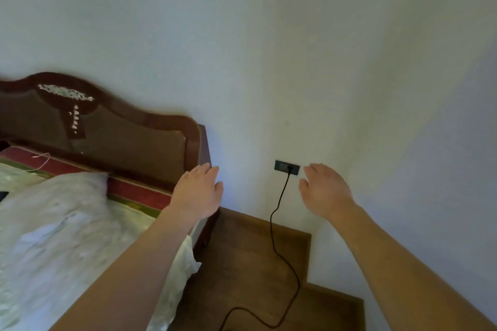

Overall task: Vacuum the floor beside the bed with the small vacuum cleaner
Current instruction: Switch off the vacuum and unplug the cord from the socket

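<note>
Both my arms reach forward over the gap between bed and wall. My left hand (197, 192) hovers open, palm down, by the corner of the brown wooden headboard (107, 129). My right hand (325, 189) is open too, just right of a dark wall socket (287, 167). A black cable (279, 226) is plugged into the socket and trails down across the brown wooden floor (242, 258) beside the bed. Neither hand holds anything. No vacuum cleaner is in view.
The bed (67, 236) on the left carries a white cover, a pillow and a red band at its head. A white wall (269, 35) fills the upper view and juts out at the right, narrowing the floor strip.
</note>
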